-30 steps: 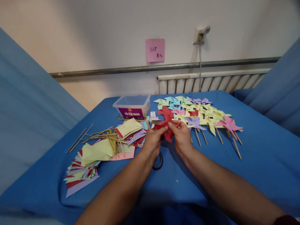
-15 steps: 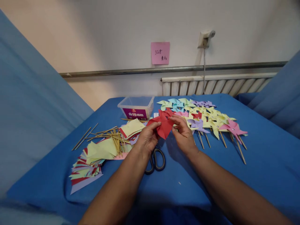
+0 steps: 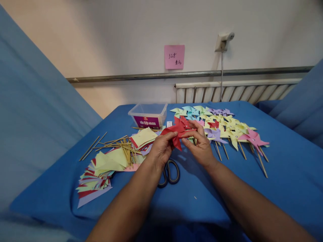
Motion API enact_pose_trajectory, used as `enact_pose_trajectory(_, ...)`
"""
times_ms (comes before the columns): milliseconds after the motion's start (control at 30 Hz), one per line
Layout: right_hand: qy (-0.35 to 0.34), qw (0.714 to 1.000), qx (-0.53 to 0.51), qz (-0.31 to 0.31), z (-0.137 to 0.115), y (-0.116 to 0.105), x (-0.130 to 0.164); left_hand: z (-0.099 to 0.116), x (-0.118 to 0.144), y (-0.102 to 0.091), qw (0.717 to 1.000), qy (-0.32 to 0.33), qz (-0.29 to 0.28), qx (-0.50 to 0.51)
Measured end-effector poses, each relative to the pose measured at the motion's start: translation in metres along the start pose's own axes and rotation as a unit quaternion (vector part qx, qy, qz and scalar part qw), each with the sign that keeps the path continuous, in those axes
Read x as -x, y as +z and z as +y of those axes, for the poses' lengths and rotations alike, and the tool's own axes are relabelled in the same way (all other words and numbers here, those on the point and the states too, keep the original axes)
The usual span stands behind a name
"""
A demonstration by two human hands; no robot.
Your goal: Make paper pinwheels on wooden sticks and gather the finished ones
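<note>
Between my hands, above the table, is a red paper pinwheel (image 3: 178,130) with its blades partly folded in. My left hand (image 3: 163,147) pinches it from the left, thumb on its middle. The fingers of my right hand (image 3: 198,141) close on its right side, bending the paper. Whether a pin or stick is in it I cannot tell. Below my left hand lie scissors (image 3: 173,172) with black handles, their blades hidden. Finished pinwheels (image 3: 214,135) on sticks lie in rows beyond my right hand, and another red one shows just behind the paper I hold.
Loose wooden sticks (image 3: 113,144) and fanned paper sheets (image 3: 94,181) lie on the left of the blue-covered table (image 3: 207,208). A paper stack (image 3: 144,137) sits before a clear plastic box (image 3: 148,116). Behind are a wall pipe (image 3: 141,76) and radiator (image 3: 237,90).
My right fingers have moved left onto the red pinwheel and bent its blade inward. My left hand keeps its hold. The whole view has shifted slightly.
</note>
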State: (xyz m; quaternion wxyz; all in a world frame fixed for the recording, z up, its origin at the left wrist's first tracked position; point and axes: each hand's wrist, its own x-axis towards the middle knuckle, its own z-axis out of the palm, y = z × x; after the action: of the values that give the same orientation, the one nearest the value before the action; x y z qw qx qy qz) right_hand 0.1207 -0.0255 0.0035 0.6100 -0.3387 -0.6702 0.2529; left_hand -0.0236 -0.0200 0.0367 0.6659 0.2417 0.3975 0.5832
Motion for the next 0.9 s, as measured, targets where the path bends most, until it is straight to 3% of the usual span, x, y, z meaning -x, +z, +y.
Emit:
enact_pose_trajectory(300,0.022,1.000,-0.010,0.008,0.003,0.001,0.000,-0.006,0.002,0.000,0.998,0.024,-0.033,-0.045)
enact_pose_trajectory(900,0.062,0.997,0.027,0.034,0.011,-0.001,-0.002,-0.008,0.003,0.002,0.997,0.004,-0.030,-0.072)
